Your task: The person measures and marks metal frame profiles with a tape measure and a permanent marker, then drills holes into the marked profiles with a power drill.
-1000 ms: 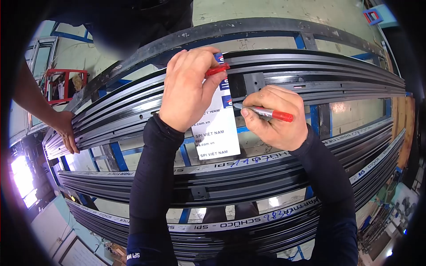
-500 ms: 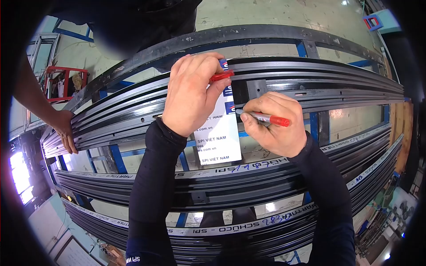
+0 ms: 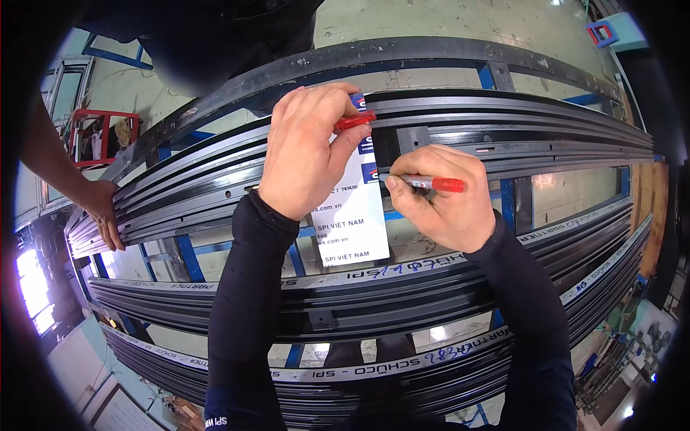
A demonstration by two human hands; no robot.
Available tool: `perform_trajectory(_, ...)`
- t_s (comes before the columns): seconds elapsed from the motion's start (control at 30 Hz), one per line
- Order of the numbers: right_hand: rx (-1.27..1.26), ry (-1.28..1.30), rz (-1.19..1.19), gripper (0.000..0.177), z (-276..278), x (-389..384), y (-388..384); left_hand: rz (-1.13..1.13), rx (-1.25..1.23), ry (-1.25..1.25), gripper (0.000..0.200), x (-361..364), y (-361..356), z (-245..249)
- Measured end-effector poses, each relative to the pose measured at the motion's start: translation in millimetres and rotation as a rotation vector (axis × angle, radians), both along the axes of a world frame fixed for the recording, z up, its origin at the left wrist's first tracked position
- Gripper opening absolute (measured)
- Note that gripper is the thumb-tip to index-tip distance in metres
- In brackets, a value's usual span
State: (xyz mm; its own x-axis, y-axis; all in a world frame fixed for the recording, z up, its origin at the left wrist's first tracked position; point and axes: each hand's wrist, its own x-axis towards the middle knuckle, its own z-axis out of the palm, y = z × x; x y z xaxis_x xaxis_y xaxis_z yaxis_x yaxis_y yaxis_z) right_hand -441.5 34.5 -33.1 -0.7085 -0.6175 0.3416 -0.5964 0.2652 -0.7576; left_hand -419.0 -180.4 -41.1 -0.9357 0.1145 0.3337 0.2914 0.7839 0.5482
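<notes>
My left hand [image 3: 305, 154] lies across the upper dark metal profile [image 3: 503, 111]. A red marker cap [image 3: 356, 121] is pinched by its thumb and fingers. Under that hand a white printed strip [image 3: 352, 233] with blue logos is held against the profile, its lower end hanging past the edge. My right hand [image 3: 447, 205] is closed around a marker [image 3: 444, 184] with a grey barrel and red end. The marker's tip is at the strip's right edge, close to a blue logo; any fresh mark is too small to make out.
Another person's hand [image 3: 103, 215] rests on the profile's left end. Beyond the profile runs a grey frame rail [image 3: 424, 52]. Nearer me lie more dark profiles [image 3: 402, 305], some with printed white film. A red frame [image 3: 108, 136] stands at far left.
The marker has tilted flatter and my right hand has shifted slightly left and up. My left hand and the strip have barely moved in view.
</notes>
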Motion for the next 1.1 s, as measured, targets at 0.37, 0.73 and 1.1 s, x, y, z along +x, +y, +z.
perform_trajectory(0.37, -0.026, -0.127, -0.035, 0.012, 7, 1, 3, -0.014, -0.016, 0.009, 0.016, 1, 2, 2)
perform_trajectory(0.73, -0.009, -0.241, -0.039, 0.012, 11, -2, 8, 0.001, 0.172, -0.168, 0.014, 5, -31, 5)
perform_trajectory(1.1, 0.039, -0.062, 0.032, 0.012, 4, -4, 4, 0.123, 0.291, -0.138, 0.017, 4, -27, -2)
